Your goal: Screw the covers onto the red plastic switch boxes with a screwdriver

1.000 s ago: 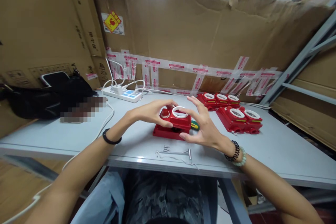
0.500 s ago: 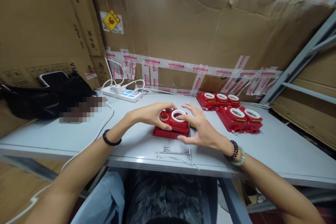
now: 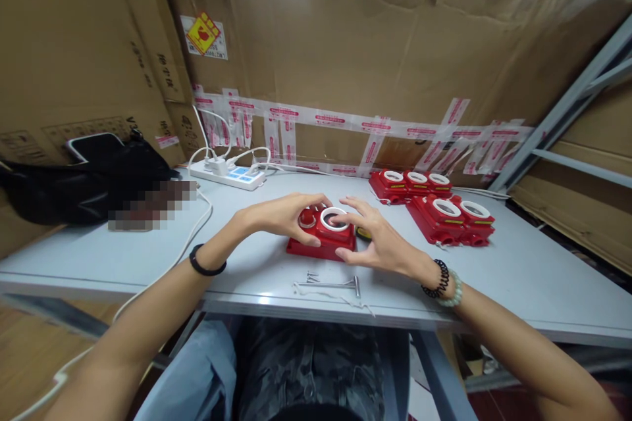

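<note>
A red box-shaped housing (image 3: 323, 250) sits on the table in front of me, with a white ring around a dark round window and a small red dome beside it. Around its left side curls my left hand (image 3: 289, 218), thumb on the front of the cover. My right hand (image 3: 372, 237) grips the right side, thumb at the front corner and a finger over the ring. The cover lies level on the base. Nearer to me are a metal T-handle wrench (image 3: 330, 285), several small screws (image 3: 312, 277) and a thin white cord (image 3: 340, 297).
More red housings (image 3: 447, 220) with white rings stand at the right and back. A black-and-yellow object (image 3: 364, 234) lies partly hidden behind my right hand. At the back left are a white power strip (image 3: 230, 174) with cables and a black bag (image 3: 99, 177).
The cover sat slightly tilted with a gap above the base; now it lies flush on it. Both hands stay around the housing, barely moved. The view has shifted slightly.
</note>
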The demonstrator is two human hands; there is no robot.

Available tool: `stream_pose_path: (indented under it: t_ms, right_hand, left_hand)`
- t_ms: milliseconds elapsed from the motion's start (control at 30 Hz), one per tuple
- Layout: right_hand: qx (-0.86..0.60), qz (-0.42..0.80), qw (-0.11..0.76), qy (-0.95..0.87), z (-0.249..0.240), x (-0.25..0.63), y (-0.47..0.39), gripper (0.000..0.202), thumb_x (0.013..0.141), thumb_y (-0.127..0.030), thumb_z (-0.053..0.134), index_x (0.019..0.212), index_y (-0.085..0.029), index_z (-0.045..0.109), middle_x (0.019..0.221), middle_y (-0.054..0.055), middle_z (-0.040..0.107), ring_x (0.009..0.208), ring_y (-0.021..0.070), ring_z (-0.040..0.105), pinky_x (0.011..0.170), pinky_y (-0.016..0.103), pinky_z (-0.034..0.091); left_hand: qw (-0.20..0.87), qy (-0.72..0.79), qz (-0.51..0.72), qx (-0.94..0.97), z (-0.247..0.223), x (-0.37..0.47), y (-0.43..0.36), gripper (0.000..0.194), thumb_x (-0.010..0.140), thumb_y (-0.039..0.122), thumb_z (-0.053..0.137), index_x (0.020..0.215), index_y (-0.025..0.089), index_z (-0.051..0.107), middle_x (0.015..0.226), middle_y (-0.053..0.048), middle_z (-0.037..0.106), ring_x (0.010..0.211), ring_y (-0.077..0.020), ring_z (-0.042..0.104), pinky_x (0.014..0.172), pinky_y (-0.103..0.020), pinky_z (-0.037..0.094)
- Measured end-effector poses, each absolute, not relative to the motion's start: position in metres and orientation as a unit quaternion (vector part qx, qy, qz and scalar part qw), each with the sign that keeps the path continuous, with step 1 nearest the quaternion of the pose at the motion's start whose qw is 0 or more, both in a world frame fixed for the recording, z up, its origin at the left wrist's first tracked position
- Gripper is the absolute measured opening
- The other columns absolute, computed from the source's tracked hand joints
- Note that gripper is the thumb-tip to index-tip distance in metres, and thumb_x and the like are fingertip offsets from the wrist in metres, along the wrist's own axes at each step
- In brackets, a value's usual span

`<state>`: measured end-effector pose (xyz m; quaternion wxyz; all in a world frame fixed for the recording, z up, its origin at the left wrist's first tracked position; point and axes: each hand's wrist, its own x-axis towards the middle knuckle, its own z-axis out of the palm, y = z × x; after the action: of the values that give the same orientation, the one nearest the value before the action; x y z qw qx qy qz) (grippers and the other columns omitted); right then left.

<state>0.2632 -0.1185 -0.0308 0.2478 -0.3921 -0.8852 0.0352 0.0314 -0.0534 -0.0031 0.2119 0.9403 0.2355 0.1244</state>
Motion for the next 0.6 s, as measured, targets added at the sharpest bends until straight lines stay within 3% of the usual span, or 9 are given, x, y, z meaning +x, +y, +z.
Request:
stream_pose_path:
  t_ms: [600]
  right_hand:
    - [-0.376, 0.038, 0.256, -0.890, -0.0347, 0.2652, -0.1145, 0.045, 0.077, -0.035, 0.066, 0.120, -0.023, 0.059, 0.140, 0.014, 0.047, 0.134, 0.0257, 0.037, 0.106, 0.048, 0.034]
  left_hand:
    - [0.197, 0.266, 0.105, 0.938, -0.0066, 0.0330, -0.0571, 0.052, 0.071, 0.049, 0.069, 0.108, 0.021, 0.048, 0.098, -0.004, 0.061, 0.078, -0.0174, 0.055, 0.067, -0.026, 0.040]
